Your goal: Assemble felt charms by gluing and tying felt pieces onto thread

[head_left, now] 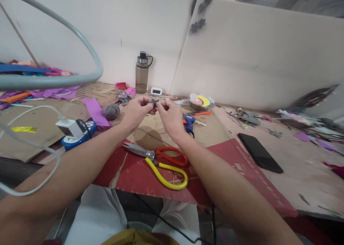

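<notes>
Both my hands meet above the cardboard-covered table (215,130). My left hand (137,110) and my right hand (169,114) pinch a small grey felt piece (154,102) between their fingertips, fingers closed on it. Below my wrists lie scissors (161,162) with one red and one yellow handle loop, blades pointing left. A blue glue gun (189,122) rests just right of my right hand.
A grey yarn ball (111,111), purple felt sheets (95,110), a water bottle (142,73), a small white clock (156,91) and a bowl (199,102) stand behind. A black phone (260,152) lies right. A white charger on a blue base (76,130) sits left. Scraps litter the right side.
</notes>
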